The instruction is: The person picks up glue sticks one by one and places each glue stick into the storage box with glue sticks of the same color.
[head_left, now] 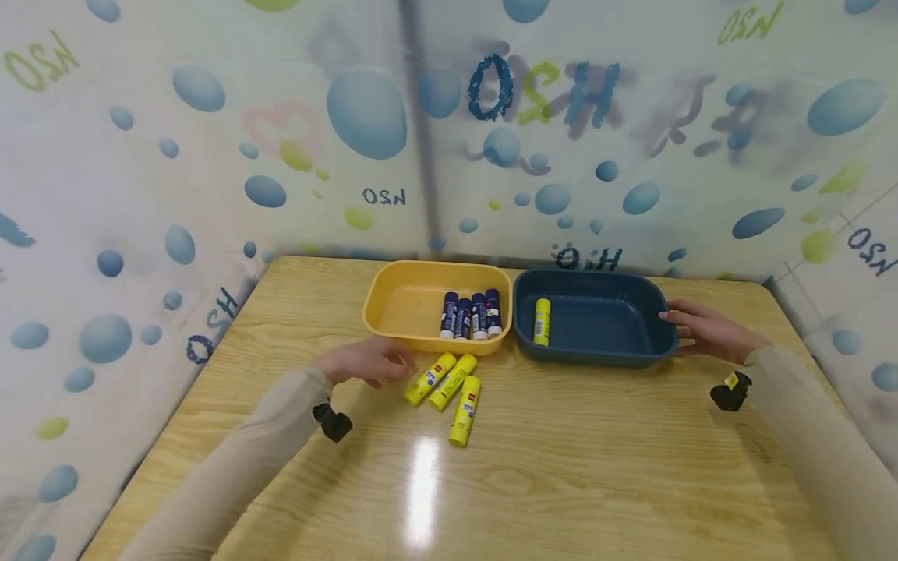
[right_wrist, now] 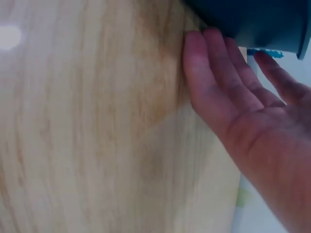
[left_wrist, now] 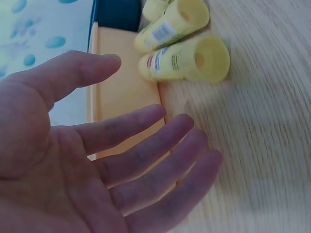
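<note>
My left hand (head_left: 365, 362) hovers by the front left of the yellow basket (head_left: 403, 308), its fingers loosely extended and holding nothing. Just to its right, three yellow glue sticks lie on the table: a left one (head_left: 430, 379), a middle one (head_left: 454, 382) and a front one (head_left: 464, 413). In the left wrist view, the nearest glue stick (left_wrist: 184, 60) is beyond the fingertips. My right hand (head_left: 712, 331) is at the right end of the dark blue basket (head_left: 603, 327), nearly straight fingers against its outer wall. Inside that basket is one yellow glue stick (head_left: 542, 322).
Several navy glue sticks (head_left: 479, 315) with white ends stand in a row at the right of the yellow basket. Both baskets sit side by side at the back of the wooden table (head_left: 596, 460), before a patterned wall covering (head_left: 295, 218).
</note>
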A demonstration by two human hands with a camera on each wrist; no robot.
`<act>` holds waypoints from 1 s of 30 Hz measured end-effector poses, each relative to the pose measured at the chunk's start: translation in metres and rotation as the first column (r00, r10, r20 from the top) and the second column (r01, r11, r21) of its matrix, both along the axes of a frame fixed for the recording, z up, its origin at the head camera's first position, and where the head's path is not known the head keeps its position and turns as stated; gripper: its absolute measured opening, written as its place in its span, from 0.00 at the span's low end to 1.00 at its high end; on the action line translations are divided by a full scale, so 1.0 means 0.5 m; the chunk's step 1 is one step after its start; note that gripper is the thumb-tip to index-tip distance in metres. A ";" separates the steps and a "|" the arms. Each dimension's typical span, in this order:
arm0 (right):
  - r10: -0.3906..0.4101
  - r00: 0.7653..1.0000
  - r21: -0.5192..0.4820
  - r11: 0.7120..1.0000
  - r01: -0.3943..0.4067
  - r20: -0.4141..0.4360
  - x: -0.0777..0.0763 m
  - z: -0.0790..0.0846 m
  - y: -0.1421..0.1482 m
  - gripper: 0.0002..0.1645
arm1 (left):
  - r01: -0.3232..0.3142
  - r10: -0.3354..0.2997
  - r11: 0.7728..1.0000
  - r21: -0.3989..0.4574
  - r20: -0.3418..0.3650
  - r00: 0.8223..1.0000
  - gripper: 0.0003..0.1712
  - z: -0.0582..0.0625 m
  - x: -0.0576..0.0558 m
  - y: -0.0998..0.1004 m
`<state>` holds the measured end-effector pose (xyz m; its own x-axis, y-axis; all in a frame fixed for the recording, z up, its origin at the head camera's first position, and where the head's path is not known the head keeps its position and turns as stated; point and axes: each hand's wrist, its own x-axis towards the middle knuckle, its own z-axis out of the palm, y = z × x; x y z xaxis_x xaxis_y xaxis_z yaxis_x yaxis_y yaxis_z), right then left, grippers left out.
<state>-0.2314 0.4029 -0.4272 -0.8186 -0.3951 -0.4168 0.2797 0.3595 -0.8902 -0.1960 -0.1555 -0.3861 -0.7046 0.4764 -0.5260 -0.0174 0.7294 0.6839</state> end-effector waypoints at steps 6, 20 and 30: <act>0.015 0.995 -0.036 0.999 -0.012 0.094 -0.006 0.005 0.004 0.46 | 0.035 -0.036 0.998 -0.060 -0.015 0.999 0.19 -0.009 -0.002 0.026; 0.072 0.976 -0.077 0.995 -0.057 0.205 -0.010 0.013 0.016 0.50 | 0.077 -0.088 0.986 -0.145 -0.065 0.994 0.13 -0.018 -0.002 0.059; 0.075 0.970 -0.035 0.997 -0.069 0.232 -0.012 0.017 0.022 0.49 | 0.074 -0.101 0.970 -0.231 -0.105 0.989 0.07 -0.025 -0.003 0.082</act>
<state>-0.2371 0.4138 -0.4188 -0.6693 -0.4626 -0.5814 0.4549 0.3637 -0.8129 -0.1977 -0.1147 -0.3986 -0.7276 0.4173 -0.5445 0.1231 0.8602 0.4948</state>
